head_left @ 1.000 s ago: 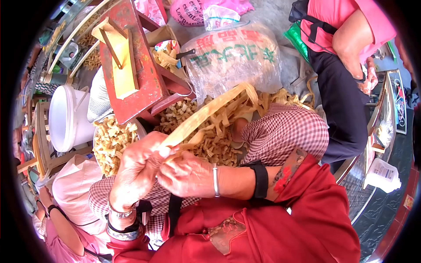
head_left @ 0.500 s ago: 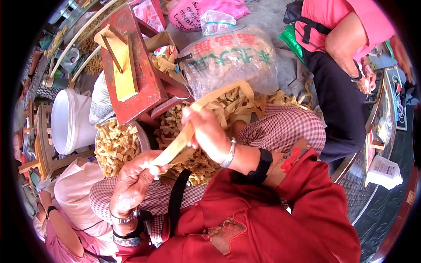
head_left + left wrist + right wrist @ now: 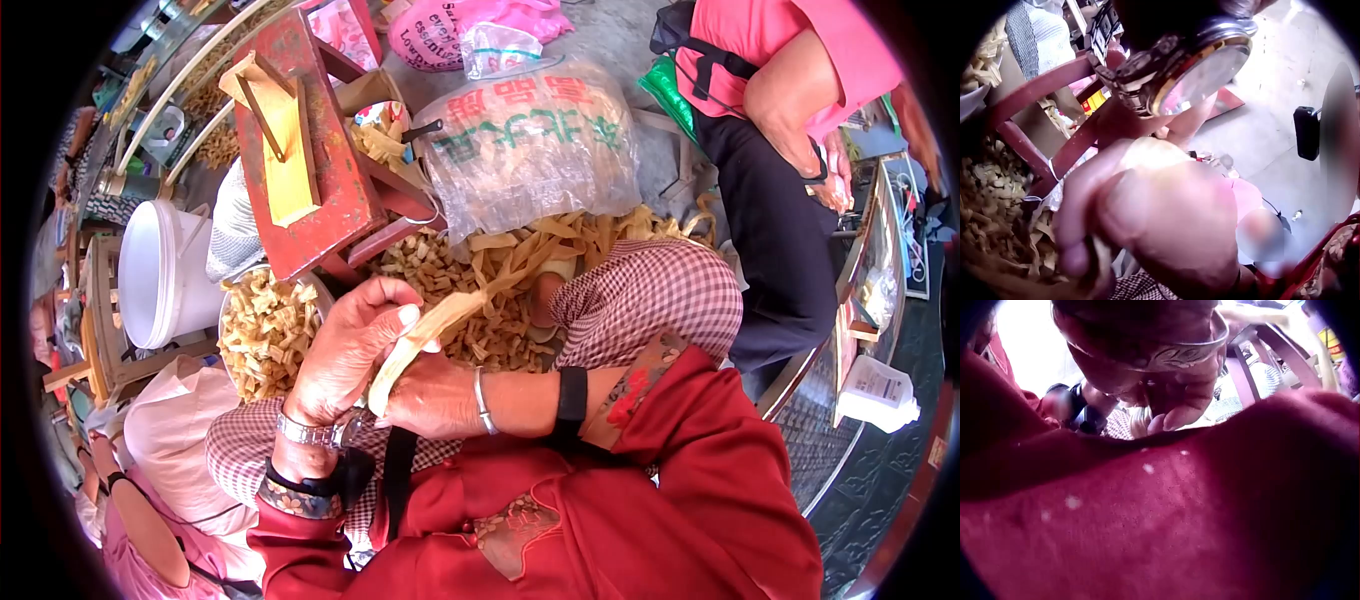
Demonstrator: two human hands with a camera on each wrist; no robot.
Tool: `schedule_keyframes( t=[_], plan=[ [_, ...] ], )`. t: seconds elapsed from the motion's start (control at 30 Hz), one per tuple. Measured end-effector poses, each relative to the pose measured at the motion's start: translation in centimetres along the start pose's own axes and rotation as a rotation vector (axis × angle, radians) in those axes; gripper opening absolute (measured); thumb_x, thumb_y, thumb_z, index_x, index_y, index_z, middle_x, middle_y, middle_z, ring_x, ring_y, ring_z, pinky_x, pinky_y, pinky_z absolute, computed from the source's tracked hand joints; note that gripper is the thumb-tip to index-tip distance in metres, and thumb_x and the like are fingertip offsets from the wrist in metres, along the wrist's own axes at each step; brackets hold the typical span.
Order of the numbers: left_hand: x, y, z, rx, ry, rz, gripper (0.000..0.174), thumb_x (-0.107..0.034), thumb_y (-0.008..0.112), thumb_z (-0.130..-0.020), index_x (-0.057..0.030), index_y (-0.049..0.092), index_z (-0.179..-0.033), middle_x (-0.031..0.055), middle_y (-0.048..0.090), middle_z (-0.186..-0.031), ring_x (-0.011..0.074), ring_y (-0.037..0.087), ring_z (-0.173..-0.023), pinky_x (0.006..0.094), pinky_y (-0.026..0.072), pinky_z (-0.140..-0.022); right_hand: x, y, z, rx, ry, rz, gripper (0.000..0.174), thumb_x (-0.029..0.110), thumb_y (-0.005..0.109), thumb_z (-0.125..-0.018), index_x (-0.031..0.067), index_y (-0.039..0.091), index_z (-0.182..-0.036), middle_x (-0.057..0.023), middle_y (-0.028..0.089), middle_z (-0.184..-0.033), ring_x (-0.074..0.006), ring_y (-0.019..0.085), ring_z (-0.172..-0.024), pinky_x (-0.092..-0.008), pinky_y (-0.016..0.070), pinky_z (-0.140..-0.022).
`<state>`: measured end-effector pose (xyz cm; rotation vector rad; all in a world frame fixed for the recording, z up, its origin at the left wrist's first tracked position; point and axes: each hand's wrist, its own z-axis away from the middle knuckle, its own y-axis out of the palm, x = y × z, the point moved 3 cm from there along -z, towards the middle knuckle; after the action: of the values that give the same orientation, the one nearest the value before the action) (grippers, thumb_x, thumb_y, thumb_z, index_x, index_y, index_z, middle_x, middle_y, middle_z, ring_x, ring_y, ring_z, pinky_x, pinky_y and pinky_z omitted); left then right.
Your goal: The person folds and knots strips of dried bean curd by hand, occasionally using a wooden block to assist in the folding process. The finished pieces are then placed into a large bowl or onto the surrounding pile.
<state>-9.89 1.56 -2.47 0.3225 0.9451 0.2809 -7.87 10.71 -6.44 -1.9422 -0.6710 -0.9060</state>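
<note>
A long flat tan strip (image 3: pixel 430 327), like tofu skin, runs from the pile by the person's foot up to both hands. My left hand (image 3: pixel 345 350) holds it with bent fingers, the thumb lying at its upper edge; in the left wrist view the fingers (image 3: pixel 1072 187) curl downward. Close against it, my right hand (image 3: pixel 432 397) pinches the strip near its curled lower end, which partly covers that hand. Fingers and thumb meet at the pale strip (image 3: pixel 1140 422) in the right wrist view. A heap of short folded pieces (image 3: pixel 495 340) lies below the hands.
A bowl of folded pieces (image 3: pixel 262 335) stands left of the hands, near a white bucket (image 3: pixel 165 275). A red bench (image 3: pixel 335 215) bears a yellow wooden tool (image 3: pixel 290 165). Behind the heap lies a full clear bag (image 3: pixel 530 140). Another person (image 3: pixel 800 120) sits at right.
My right hand first slid up along the stretched strip, then came back down beside the left. The left hand rose slightly, and the raised loop of strip dropped toward the heap.
</note>
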Motion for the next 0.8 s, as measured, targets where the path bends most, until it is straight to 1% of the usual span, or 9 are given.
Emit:
schedule_keyframes(
  t=[0.13,0.23,0.37,0.43,0.5,0.57,0.73,0.77,0.8],
  plan=[
    [-2.2,0.4,0.6,0.029,0.031,0.038,0.021,-0.006,0.063,-0.087,-0.0024,0.054,-0.106,0.0059,0.062,-0.081,0.0061,0.052,-0.057,0.0174,0.0421,-0.05,0.1,-2.4,0.5,0.213,0.449,-0.326,0.02,0.021,0.055,-0.09,0.0024,0.051,-0.096,-0.0137,0.057,-0.089,-0.0296,0.061,-0.082,-0.0417,0.0476,-0.073],
    [-3.1,-0.1,1.3,-0.04,0.152,-0.078,0.019,-0.008,0.062,-0.088,-0.0031,0.055,-0.105,0.0008,0.058,-0.074,0.0004,0.041,-0.053,0.0143,0.0281,-0.044,-2.2,-4.2,-0.4,-0.13,0.419,-1.04,0.02,0.016,0.056,-0.09,0.0034,0.05,-0.104,-0.0041,0.055,-0.089,-0.0202,0.062,-0.085,-0.0345,0.0487,-0.074],
    [-3.1,-1.5,2.3,-0.1,0.15,-0.25,0.016,-0.007,0.057,-0.091,-0.0037,0.054,-0.106,-0.0005,0.057,-0.073,-0.0001,0.041,-0.054,0.0145,0.0274,-0.044,-2.8,-9.5,-0.9,-0.744,0.486,-1.711,0.028,0.029,0.05,-0.093,0.0069,0.052,-0.11,-0.0074,0.06,-0.096,-0.0243,0.06,-0.093,-0.0385,0.0478,-0.087],
    [-2.7,-1.9,2.5,-0.141,0.123,-0.308,0.017,-0.006,0.057,-0.091,-0.0041,0.054,-0.107,-0.0012,0.057,-0.073,0.0,0.042,-0.055,0.0144,0.0277,-0.045,-3.6,-12.2,-1.3,-0.939,0.414,-1.544,0.031,0.034,0.045,-0.097,0.0052,0.053,-0.103,-0.0042,0.054,-0.078,-0.0194,0.058,-0.077,-0.0322,0.046,-0.074],
    [-2.2,-2.5,2.5,-0.125,0.084,-0.274,0.013,-0.006,0.057,-0.091,-0.004,0.056,-0.104,-0.0034,0.055,-0.072,-0.0001,0.042,-0.057,0.0145,0.0294,-0.048,-5.6,-16.4,-0.3,-0.887,0.23,-1.697,0.033,0.038,0.043,-0.097,0.0066,0.052,-0.095,-0.0015,0.05,-0.071,-0.0159,0.052,-0.068,-0.0311,0.0442,-0.068],
    [-1.8,-2.6,2.5,-0.119,0.05,-0.258,0.011,-0.006,0.057,-0.091,-0.0038,0.057,-0.101,-0.0042,0.055,-0.072,-0.0002,0.042,-0.058,0.0148,0.0299,-0.049,-4.7,-21.2,0.3,-1.16,0.238,-1.281,0.034,0.041,0.041,-0.098,0.0083,0.048,-0.089,0.0009,0.046,-0.068,-0.013,0.045,-0.062,-0.0303,0.041,-0.063],
    [-1.1,-3.0,1.9,-0.132,0.088,-0.392,0.006,-0.002,0.055,-0.09,-0.0031,0.06,-0.094,-0.0053,0.052,-0.071,0.0014,0.043,-0.062,0.0168,0.034,-0.055,-4.5,-27.3,2.0,-1.139,0.097,-1.002,0.026,0.034,0.043,-0.099,0.0098,0.045,-0.09,-0.0007,0.043,-0.068,-0.0142,0.041,-0.056,-0.0309,0.0387,-0.054],
    [-0.4,-3.4,1.5,-0.117,0.182,-0.452,0.007,0.0,0.054,-0.09,-0.0028,0.06,-0.091,-0.0052,0.051,-0.071,0.0023,0.044,-0.063,0.0181,0.0359,-0.057,-4.0,-26.6,1.5,-1.497,0.243,-0.805,0.025,0.033,0.044,-0.098,0.0098,0.045,-0.09,-0.0008,0.043,-0.068,-0.0145,0.04,-0.055,-0.031,0.0381,-0.054],
    [-0.1,-3.6,1.2,-0.125,0.139,-0.469,0.007,0.0,0.054,-0.089,-0.0025,0.06,-0.089,-0.0052,0.051,-0.071,0.0026,0.044,-0.063,0.0184,0.0364,-0.057,-4.2,-27.1,1.8,-1.438,0.216,-0.901,0.026,0.034,0.044,-0.098,0.0098,0.046,-0.09,-0.0008,0.043,-0.068,-0.0147,0.04,-0.055,-0.0314,0.0378,-0.053]
  ],
)
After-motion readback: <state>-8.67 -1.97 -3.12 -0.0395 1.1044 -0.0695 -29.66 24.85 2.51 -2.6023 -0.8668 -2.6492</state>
